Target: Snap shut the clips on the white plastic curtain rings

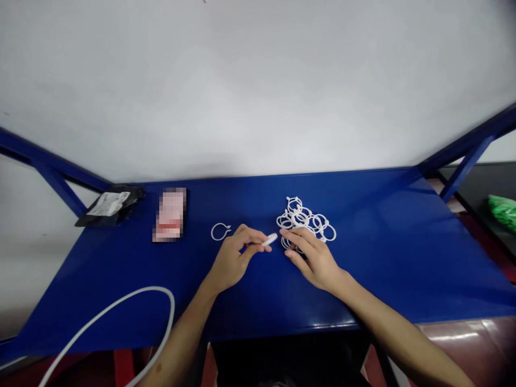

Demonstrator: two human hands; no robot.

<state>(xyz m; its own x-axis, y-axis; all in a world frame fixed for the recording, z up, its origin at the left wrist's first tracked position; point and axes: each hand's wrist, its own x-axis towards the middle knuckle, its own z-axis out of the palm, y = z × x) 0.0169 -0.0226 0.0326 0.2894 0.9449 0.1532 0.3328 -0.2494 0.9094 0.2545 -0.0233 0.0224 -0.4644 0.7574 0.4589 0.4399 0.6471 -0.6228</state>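
Pinched between the thumb and fingers of my left hand (236, 255) is a white plastic curtain ring (270, 239), seen almost edge-on. My right hand (314, 257) has its thumb and fingers apart over the near-left edge of a pile of white rings (300, 216); whether it touches them I cannot tell. The pile holds several overlapping rings, some partly hidden behind the right fingers. One separate ring (220, 231) with a gap and small knobbed ends lies flat on the blue table (250, 317), left of my left hand.
A black plastic packet with a white label (108, 204) lies at the table's back left, beside a blurred-out pinkish rectangular item (169, 215). A white cable (139, 290) loops over the front left. Blue frame bars rise at both sides, against a pale wall (258, 97). Something green (503, 210) sits far right.
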